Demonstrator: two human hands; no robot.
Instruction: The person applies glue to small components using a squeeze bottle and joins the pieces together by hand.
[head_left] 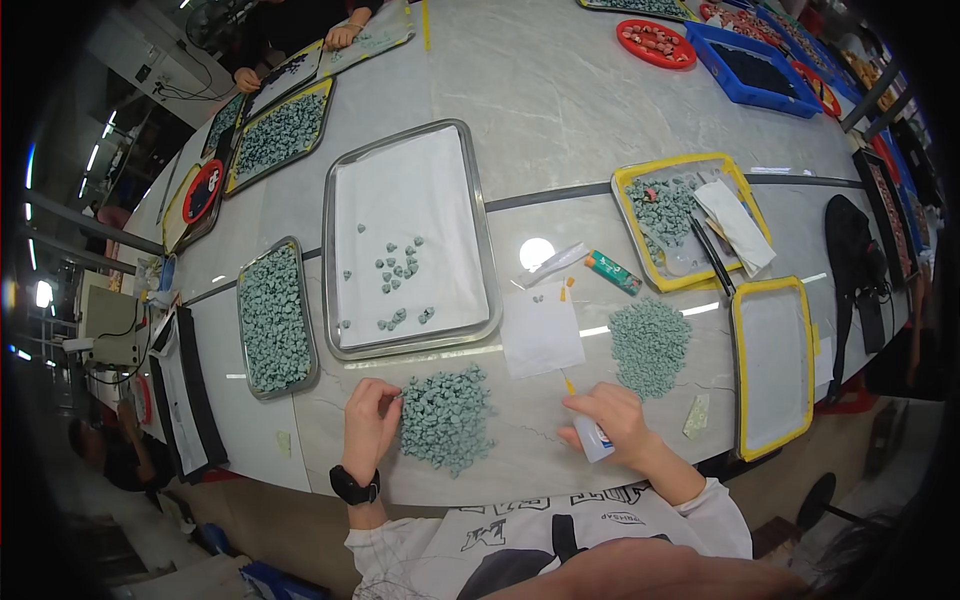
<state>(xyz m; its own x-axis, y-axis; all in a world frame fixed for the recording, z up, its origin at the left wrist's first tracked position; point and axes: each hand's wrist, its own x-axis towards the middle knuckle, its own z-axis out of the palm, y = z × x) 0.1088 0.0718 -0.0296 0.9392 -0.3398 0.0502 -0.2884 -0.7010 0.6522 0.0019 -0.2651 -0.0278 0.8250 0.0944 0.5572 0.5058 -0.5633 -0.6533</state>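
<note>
Two hands at work over a table, the right gripping a glue-type bottle, the left beside a heap of green pieces.
The right hand is wrapped around a white bottle, its yellow nozzle pointing away from the person, near a sheet of white paper. The left hand has thumb and fingers drawn together at the near heap, which lies between the hands; whether they pinch a piece cannot be told. Right of and beyond the right hand lies a paler heap; beyond the left hand stands a metal tray with scattered pieces on a white liner.
</note>
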